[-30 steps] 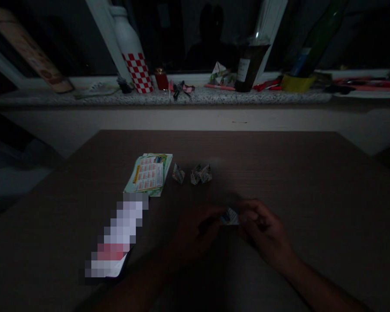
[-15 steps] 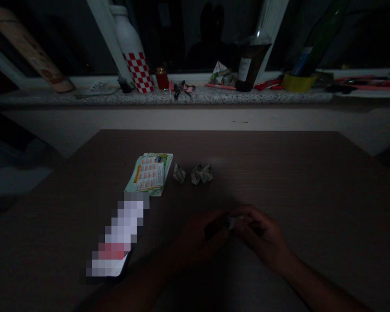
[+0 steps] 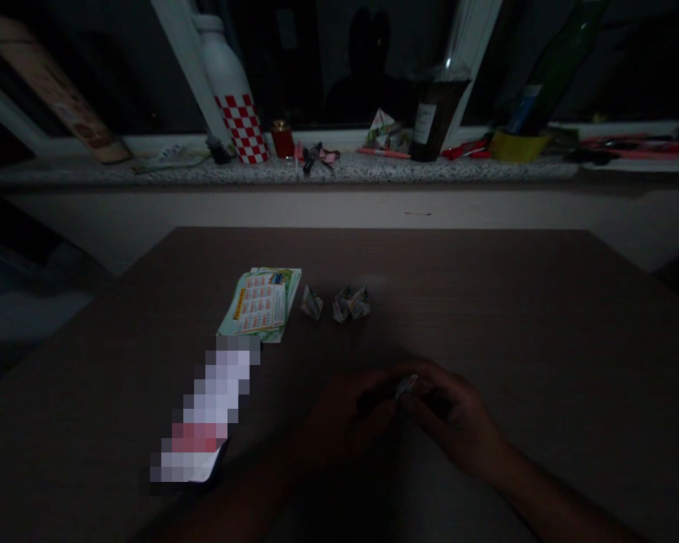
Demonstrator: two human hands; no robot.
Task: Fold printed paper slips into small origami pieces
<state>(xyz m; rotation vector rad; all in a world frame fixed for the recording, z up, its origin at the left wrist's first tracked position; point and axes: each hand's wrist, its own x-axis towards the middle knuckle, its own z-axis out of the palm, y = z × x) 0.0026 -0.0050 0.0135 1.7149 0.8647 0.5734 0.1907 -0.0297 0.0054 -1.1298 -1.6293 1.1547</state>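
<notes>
Leftward, at nine o'clock from the paper [image 3: 406, 387], lies a phone [image 3: 212, 403], its screen pixelated; cards [image 3: 260, 305] sit at ten, one folded piece [image 3: 311, 303] just beside them, then a close pair [image 3: 351, 305] at eleven. At eight, the left hand [image 3: 342, 415] pinches the paper—and at four the right hand [image 3: 458, 411] pinches it too, thumb against fingers.

The tabletop [image 3: 509, 294] has a matt, wood-grain finish. The folded piece [image 3: 406, 387] at lower centre and the folded shapes [image 3: 360, 305] at mid-frame appear as creased, printed paper. The sill [image 3: 367, 174] across the upper frame resembles speckled stone.
</notes>
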